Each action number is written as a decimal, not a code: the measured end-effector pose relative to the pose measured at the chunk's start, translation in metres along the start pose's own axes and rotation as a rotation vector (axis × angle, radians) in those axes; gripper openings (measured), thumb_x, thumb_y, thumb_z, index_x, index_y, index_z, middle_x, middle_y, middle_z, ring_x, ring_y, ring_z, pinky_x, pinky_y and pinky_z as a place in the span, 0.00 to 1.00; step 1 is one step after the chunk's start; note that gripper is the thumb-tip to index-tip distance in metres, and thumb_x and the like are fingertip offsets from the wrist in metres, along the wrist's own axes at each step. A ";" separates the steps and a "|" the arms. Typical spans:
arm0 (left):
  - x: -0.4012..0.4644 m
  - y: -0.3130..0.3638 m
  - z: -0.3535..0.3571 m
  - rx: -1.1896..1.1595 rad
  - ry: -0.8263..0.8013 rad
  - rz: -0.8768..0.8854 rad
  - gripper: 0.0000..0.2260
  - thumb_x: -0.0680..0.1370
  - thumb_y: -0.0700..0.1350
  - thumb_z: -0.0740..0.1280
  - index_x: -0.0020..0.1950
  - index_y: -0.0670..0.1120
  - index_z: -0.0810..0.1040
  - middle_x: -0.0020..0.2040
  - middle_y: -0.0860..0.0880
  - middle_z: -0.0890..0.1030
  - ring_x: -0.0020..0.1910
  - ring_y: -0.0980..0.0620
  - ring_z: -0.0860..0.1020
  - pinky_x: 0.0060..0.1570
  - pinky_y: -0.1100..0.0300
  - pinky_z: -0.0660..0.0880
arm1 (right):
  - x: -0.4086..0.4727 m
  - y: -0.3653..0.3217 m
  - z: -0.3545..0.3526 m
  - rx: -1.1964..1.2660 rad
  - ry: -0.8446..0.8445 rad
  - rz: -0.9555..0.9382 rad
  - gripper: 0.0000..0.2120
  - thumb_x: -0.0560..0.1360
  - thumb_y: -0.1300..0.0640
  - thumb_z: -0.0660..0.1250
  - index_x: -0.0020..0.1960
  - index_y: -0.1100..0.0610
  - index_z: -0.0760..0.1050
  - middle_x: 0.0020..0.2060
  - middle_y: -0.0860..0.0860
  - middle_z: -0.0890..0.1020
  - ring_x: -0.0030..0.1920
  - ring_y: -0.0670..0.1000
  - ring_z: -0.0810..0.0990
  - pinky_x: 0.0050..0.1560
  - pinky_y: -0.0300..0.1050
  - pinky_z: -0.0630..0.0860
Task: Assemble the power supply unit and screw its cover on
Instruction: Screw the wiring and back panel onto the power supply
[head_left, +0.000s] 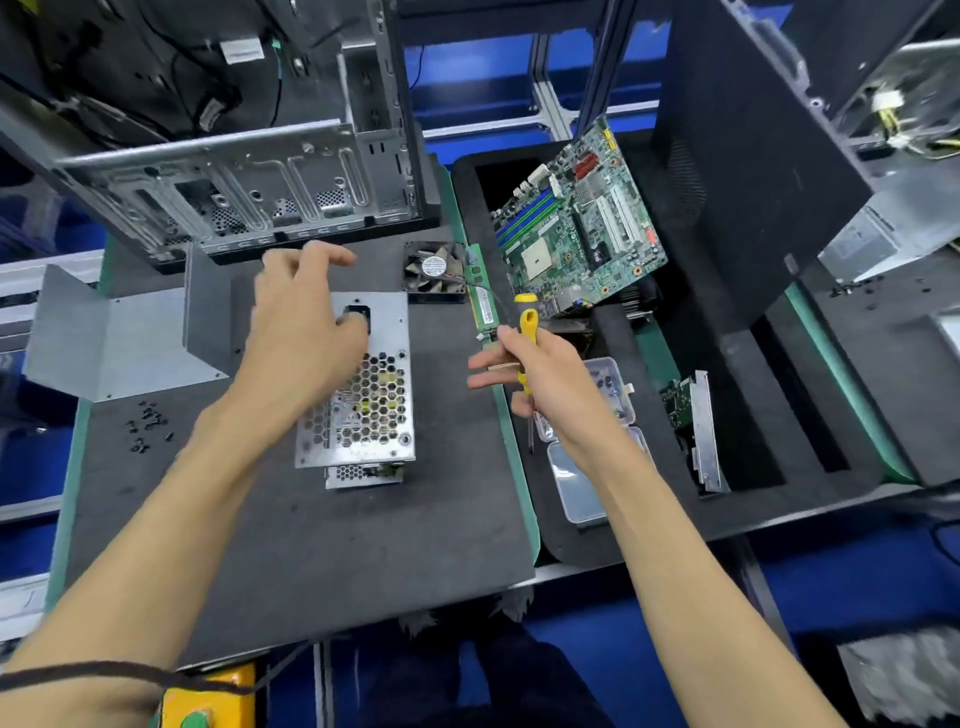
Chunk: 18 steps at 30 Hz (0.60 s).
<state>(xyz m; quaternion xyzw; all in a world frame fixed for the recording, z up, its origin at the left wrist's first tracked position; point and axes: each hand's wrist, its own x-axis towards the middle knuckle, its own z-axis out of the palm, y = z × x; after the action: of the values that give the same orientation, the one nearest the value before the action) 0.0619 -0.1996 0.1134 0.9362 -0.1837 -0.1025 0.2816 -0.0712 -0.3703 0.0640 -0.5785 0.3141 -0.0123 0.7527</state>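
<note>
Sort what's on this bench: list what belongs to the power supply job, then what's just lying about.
For the job:
power supply unit
bent metal cover
yellow screwdriver, gripped by the right hand
loose black screws
left hand, over the unit

Lying about:
motherboard
fan
RAM stick
computer case

Electronics assembly or repair workshop, a computer teardown station. Bench (311, 545) topped with dark anti-static matting, green-edged. Stripped PC tower chassis (234, 171) at 11 o'clock, side open. Bare motherboard (582, 223) propped in a black foam tray (613, 525) at 1 o'clock. Loose case fan (435, 270) and RAM stick (482, 301) at 12 o'clock. Small clear screw box (618, 395) at 3 o'clock; loose black screws (148, 423) at 9 o'clock. Blue bins beneath.
</note>
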 end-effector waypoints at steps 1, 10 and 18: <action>0.000 -0.001 -0.002 0.031 -0.011 0.006 0.21 0.77 0.38 0.64 0.68 0.54 0.70 0.64 0.49 0.64 0.66 0.45 0.66 0.63 0.52 0.63 | 0.000 0.000 0.004 0.007 -0.023 -0.006 0.12 0.85 0.53 0.60 0.45 0.57 0.72 0.43 0.51 0.88 0.45 0.52 0.88 0.22 0.35 0.62; -0.004 -0.008 -0.011 0.060 -0.041 0.066 0.18 0.78 0.40 0.65 0.67 0.53 0.74 0.66 0.49 0.68 0.72 0.44 0.63 0.70 0.50 0.61 | -0.001 -0.011 0.029 -0.048 -0.128 -0.080 0.11 0.85 0.53 0.60 0.47 0.57 0.75 0.43 0.52 0.88 0.44 0.51 0.87 0.23 0.36 0.63; -0.035 0.034 -0.002 0.004 0.148 0.383 0.13 0.78 0.41 0.67 0.62 0.50 0.77 0.60 0.51 0.73 0.63 0.49 0.69 0.60 0.57 0.60 | 0.005 -0.014 0.038 -0.077 -0.086 -0.126 0.14 0.83 0.52 0.62 0.39 0.48 0.76 0.27 0.42 0.70 0.26 0.44 0.65 0.25 0.36 0.61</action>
<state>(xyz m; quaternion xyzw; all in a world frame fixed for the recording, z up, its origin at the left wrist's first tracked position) 0.0203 -0.2110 0.1374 0.8896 -0.3375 0.0224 0.3070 -0.0441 -0.3440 0.0787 -0.6256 0.2447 -0.0226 0.7404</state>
